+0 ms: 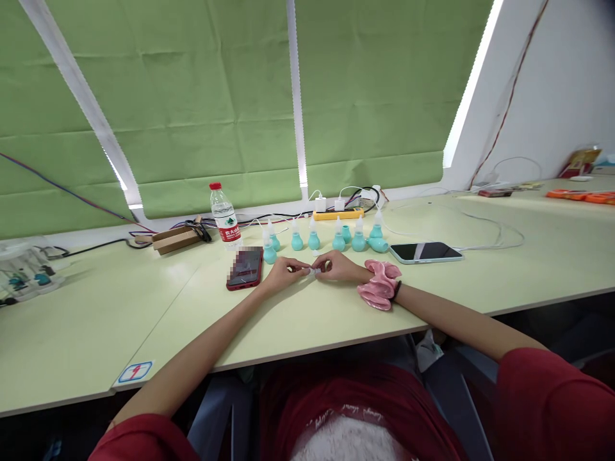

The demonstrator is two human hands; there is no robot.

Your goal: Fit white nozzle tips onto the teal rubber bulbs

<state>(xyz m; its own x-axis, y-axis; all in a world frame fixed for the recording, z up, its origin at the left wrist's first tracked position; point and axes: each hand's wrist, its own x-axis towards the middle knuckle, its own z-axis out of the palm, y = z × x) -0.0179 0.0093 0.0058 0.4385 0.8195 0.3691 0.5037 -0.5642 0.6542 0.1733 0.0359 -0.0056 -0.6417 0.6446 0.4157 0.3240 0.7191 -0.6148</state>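
Between my two hands is a small clear-white plastic piece [313, 271], held just above the table [307, 314]. My left hand [287, 274] pinches its left end with thumb and fingertips. On the other end, my right hand [335, 266] has its fingers closed too; a pink scrunchie [379, 285] circles that wrist. Just beyond the hands stand several turquoise bulbs with clear pointed nozzles, such as this bulb [339, 239] and another bulb [270, 253] near my left hand. One turquoise bulb [378, 244] lies on its side. Fingers partly cover the plastic piece, so its exact shape is unclear.
A red-cased phone [245, 267] lies left of my hands, a light-cased phone [426, 252] to the right. Behind stand a water bottle [225, 216], a cardboard tray [177, 239] and a yellow power strip [338, 214] with chargers and cables. Orange objects [581, 196] lie far right.
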